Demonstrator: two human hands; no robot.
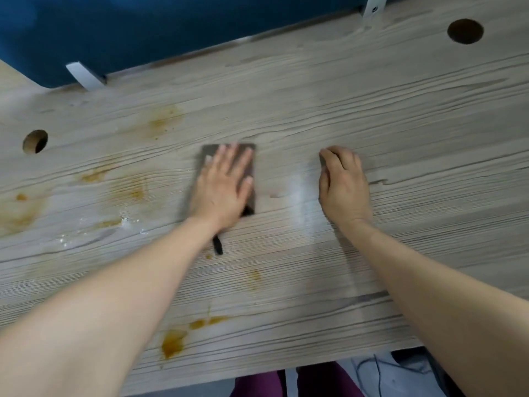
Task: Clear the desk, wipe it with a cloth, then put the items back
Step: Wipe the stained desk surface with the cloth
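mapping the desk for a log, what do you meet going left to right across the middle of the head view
left cable hole → orange stains → left hand flat on the grey cloth → right hand, fingers curled → bare desk

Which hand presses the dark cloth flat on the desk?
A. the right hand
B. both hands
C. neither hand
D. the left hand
D: the left hand lies flat, fingers straight, on the dark cloth; the right hand rests apart on the bare desk.
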